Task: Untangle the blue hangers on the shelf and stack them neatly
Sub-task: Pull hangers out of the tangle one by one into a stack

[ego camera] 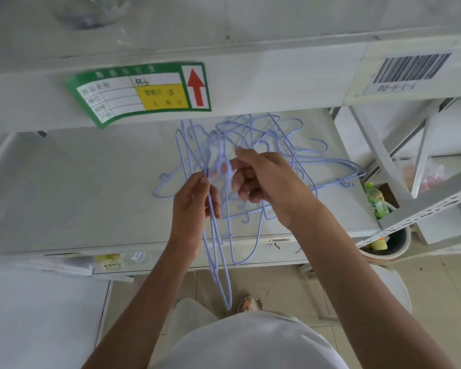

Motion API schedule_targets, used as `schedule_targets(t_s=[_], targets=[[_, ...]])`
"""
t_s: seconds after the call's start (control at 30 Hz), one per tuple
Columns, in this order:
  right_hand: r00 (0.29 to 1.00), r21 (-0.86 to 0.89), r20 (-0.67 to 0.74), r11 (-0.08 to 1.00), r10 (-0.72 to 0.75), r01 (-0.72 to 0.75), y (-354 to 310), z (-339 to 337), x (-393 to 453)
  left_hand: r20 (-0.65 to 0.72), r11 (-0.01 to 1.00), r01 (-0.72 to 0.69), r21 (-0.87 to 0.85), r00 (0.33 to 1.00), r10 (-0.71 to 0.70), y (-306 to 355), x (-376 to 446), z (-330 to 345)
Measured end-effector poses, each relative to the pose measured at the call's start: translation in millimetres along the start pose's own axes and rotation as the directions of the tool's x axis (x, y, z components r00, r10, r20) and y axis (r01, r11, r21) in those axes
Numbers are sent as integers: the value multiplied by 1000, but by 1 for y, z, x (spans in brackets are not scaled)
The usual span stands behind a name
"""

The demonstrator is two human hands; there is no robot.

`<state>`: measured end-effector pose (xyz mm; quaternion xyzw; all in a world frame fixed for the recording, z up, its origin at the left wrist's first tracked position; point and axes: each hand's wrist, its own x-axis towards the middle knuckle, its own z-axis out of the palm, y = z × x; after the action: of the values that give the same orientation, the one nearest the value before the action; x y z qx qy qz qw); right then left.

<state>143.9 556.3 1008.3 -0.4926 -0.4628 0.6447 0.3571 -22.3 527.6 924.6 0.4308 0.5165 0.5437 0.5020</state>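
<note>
Over the grey shelf (91, 182), both hands' fingers (202, 182) pinch tangled blue hangers (290, 161).

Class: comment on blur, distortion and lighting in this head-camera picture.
Head view: the green shelf label is smeared, its text unreadable; the shelf edge bows from wide-angle distortion; light is soft and even, without harsh shadows; the blue hangers between both hands look slightly blurred.
</note>
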Motion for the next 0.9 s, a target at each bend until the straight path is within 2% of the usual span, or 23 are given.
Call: schedule_targets(t_s=[0.07, 0.17, 0.23, 0.3, 0.37, 0.43, 0.5, 0.57, 0.63, 0.7, 0.8, 0.9], targets=[[997, 82, 67, 996, -25, 19, 6, 3, 0, -13, 996, -16, -86, 1000, 15, 7, 0, -5], [999, 61, -43, 998, -30, 33, 29, 12, -4, 69, 987, 7, -160, 998, 4, 18, 1, -15], [996, 49, -82, 999, 19, -15, 49, 21, -10, 156, 979, 43, -198, 988, -11, 22, 0, -18], [993, 54, -32, 993, 111, -109, 63, 30, -18, 196, 979, 67, -192, 980, -28, 22, 0, -18], [981, 79, 75, 980, 178, -184, 71, 37, -24, 200, 976, 90, -197, 978, -50, 20, 0, -19], [971, 114, 175, 977, 161, -182, 74, 43, -27, 208, 976, 98, -195, 977, -57, 17, -1, -21], [982, 123, 165, 985, 97, -118, 79, 48, -29, 227, 982, 114, -149, 971, -78, 19, 1, -23], [993, 84, 102, 994, 64, -73, 84, 51, -31, 252, 981, 186, -62, 953, -165, 24, 4, -24], [996, 47, 79, 997, 52, -56, 88, 53, -35, 253, 958, 286, -10, 928, -274, 25, 6, -25], [996, 32, 78, 998, 50, -53, 91, 56, -38, 217, 947, 321, 18, 923, -317, 22, 6, -25], [996, 38, 67, 997, 63, -65, 97, 61, -37, 155, 949, 314, 20, 937, -313, 15, 5, -22], [985, 107, 114, 984, 133, -145, 106, 63, -32, 113, 953, 301, -35, 949, -295, 10, 7, -17]])
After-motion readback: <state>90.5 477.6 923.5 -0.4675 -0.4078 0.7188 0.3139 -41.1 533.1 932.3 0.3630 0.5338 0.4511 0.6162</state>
